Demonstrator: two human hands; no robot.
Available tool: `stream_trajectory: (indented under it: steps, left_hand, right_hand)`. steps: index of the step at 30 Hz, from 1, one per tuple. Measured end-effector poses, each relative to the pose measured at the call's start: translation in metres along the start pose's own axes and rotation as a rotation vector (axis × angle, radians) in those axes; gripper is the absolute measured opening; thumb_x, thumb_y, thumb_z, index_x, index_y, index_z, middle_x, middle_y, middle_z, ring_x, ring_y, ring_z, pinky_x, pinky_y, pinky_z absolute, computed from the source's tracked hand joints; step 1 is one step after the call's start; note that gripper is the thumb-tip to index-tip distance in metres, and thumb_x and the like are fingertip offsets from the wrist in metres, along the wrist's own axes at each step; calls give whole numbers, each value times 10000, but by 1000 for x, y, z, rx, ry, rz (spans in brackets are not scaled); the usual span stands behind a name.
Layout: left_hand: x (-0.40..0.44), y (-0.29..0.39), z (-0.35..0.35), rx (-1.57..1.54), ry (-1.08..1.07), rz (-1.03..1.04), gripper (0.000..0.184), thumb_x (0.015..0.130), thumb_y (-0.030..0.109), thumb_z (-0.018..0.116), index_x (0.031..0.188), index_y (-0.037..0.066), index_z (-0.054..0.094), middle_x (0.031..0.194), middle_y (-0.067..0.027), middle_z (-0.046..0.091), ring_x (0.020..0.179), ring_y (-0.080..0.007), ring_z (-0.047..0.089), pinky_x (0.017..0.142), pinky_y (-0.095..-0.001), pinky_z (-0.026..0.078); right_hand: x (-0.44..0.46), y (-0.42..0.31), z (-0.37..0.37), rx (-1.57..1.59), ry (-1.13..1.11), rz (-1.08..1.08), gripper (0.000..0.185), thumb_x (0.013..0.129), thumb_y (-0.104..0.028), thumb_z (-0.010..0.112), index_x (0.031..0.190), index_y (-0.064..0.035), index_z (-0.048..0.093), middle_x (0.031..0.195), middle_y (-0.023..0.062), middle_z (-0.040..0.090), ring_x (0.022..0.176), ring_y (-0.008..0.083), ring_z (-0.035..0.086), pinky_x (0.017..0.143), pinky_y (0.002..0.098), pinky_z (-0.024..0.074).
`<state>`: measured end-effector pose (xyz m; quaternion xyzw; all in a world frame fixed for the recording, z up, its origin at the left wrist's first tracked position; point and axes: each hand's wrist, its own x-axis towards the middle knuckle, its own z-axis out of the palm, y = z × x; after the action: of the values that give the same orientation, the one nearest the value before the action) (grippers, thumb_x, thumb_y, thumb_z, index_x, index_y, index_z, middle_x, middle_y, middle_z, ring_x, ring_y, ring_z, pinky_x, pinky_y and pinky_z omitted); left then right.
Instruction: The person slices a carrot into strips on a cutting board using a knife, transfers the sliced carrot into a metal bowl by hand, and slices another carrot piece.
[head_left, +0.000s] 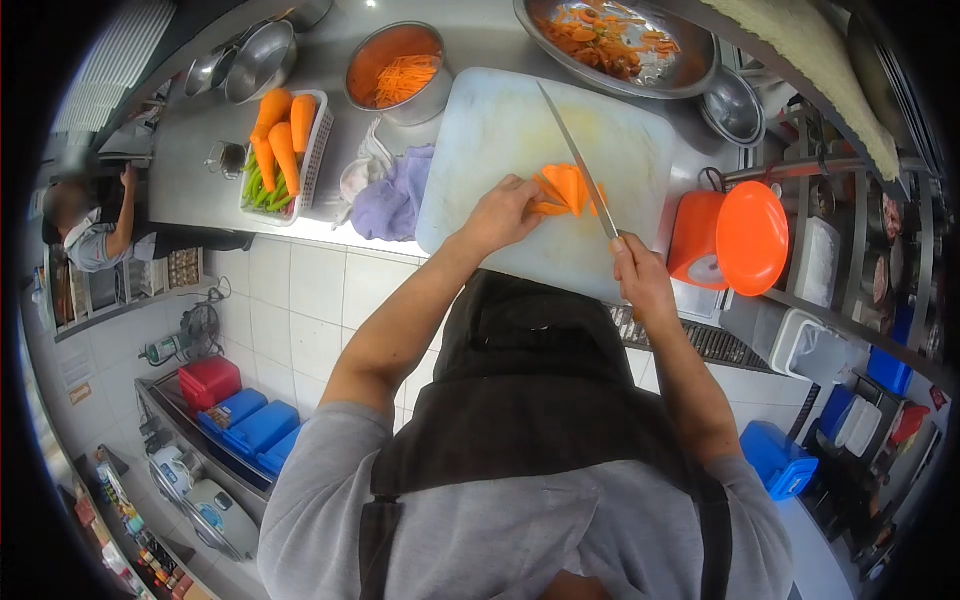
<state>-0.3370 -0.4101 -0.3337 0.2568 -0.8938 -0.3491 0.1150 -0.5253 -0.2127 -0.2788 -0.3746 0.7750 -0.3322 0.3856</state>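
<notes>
On the white cutting board [480, 130] lie flat orange carrot slices [566, 186], fanned out and partly overlapping. My left hand [508, 212] has its fingers bent together against the left edge of these slices. My right hand [640, 270] is wrapped round the handle of a long kitchen knife [575, 150]. The blade slants up and to the left across the board, along the right side of the carrot slices. Whether the edge touches the board I cannot tell.
A basket [318, 150] with whole carrots and green vegetables stands left, beside purple cloths [395, 200]. Behind are a pot [440, 100] of carrot strips and a metal bowl [690, 75] of peelings. An orange scale [695, 240] is right. Another person [95, 235] stands far left.
</notes>
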Motion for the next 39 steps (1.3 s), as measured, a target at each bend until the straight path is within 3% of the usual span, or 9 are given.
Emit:
stream_trajectory:
  steps: [1,5,7,16,20,22,23,25,39]
  left_hand:
    - [-2,-1,-4,3,-5,3,322,784,139,763,1052,70,600,1045,-95,667,1018,-322,615,853,-405,528]
    - [0,-4,-17,-157,-107,-187,322,795,186,777,1042,38,634,903,-110,682,841,-285,657,778,-382,535]
    - [2,-2,-23,-166,-157,-257,326,793,196,782,1038,28,649,869,-114,684,786,-265,663,758,-372,534]
    - [-25,-27,-42,-99,-308,-358,321,794,203,762,1061,35,700,879,-118,705,779,-232,676,738,-358,531]
    - [-31,-16,-24,28,-12,-200,289,800,170,736,1054,36,709,906,-150,699,821,-317,681,760,-400,537]
    - [-36,-12,-25,104,58,-141,279,799,159,730,1045,28,711,914,-159,696,843,-343,676,772,-415,537]
    - [-39,-11,-26,97,64,-144,301,791,152,731,1060,21,699,937,-164,688,887,-354,663,791,-424,532]
    - [-46,-8,-28,88,70,-151,324,784,145,733,1076,13,688,959,-169,679,931,-365,651,809,-434,526]
    - [-25,-1,-2,118,190,-67,349,732,27,706,1077,13,653,1034,-160,624,981,-356,604,885,-420,517]
  right_hand:
    - [-2,2,2,7,6,-31,302,1036,-273,500,1148,-29,639,592,28,523,426,99,447,442,292,385]
    - [-2,7,11,-51,-4,-97,307,1027,-276,512,1148,-26,641,599,56,542,469,139,501,498,315,421]
    - [-2,4,16,-126,-44,-93,344,1011,-348,514,1169,-63,628,853,253,664,840,459,635,751,508,483]
    - [0,-9,21,-142,-209,-80,355,1015,-365,494,1136,-61,632,924,280,650,917,479,610,802,536,462]
    - [8,-2,37,-125,-317,6,384,1017,-385,477,1132,-52,629,897,277,649,887,476,616,787,524,466]
    - [11,0,42,-41,-257,0,372,1031,-352,488,1090,-16,636,619,70,564,427,148,511,435,315,416]
    - [12,2,39,-44,-263,-1,372,1031,-352,488,1090,-16,636,619,70,564,427,148,511,435,315,416]
    - [11,-22,23,2,-297,280,420,1010,-418,479,1077,-32,631,809,255,636,739,449,618,714,486,480]
    - [5,-4,33,-257,-241,-57,378,1019,-400,470,1139,-78,627,944,283,652,930,488,601,830,551,454]
